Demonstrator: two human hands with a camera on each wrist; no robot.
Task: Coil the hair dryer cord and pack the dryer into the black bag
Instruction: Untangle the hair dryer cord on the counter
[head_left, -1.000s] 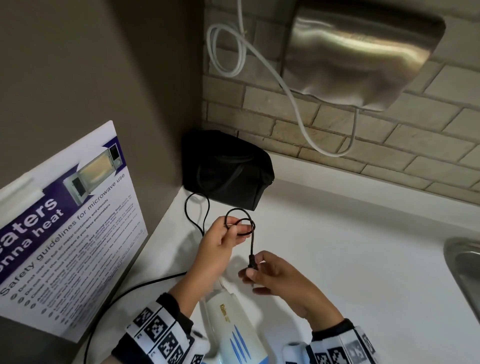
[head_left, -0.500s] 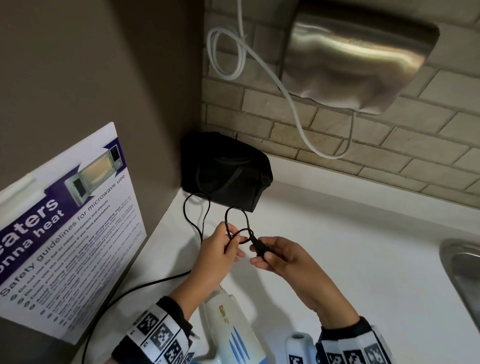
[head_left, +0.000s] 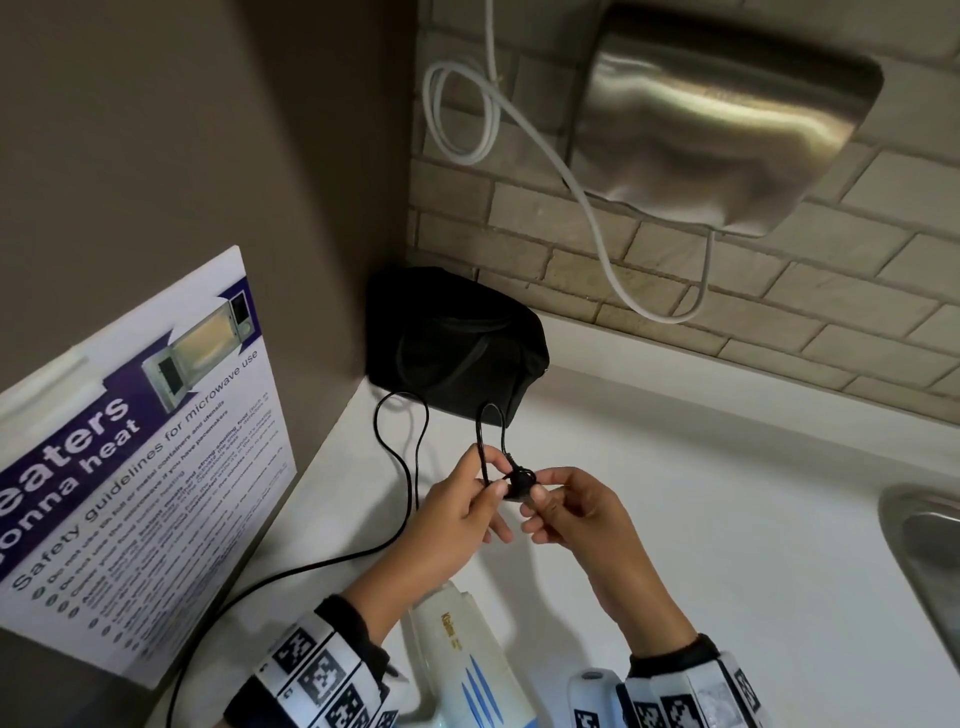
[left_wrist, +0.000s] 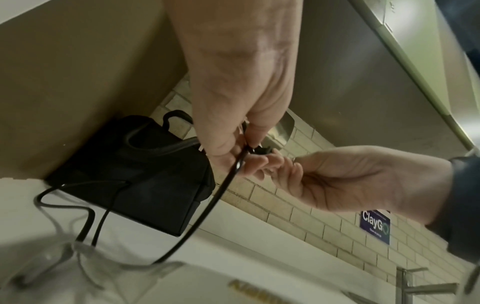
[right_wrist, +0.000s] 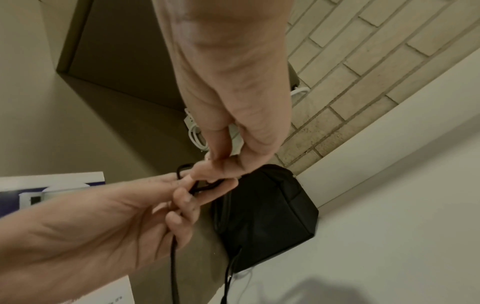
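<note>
While the left hand (head_left: 457, 512) pinches a small first loop of the cord (head_left: 400, 467) and the right hand (head_left: 576, 512) nips the cord's end against it, the coiling is only getting going. Most of that cord trails loose across the table (head_left: 701, 519), looping just in front of the black bag (head_left: 457, 343) in the corner. Down by the wrists lies the hair dryer (head_left: 462, 660), unpacked; I'd say the winding and the bagging are both left.
</note>
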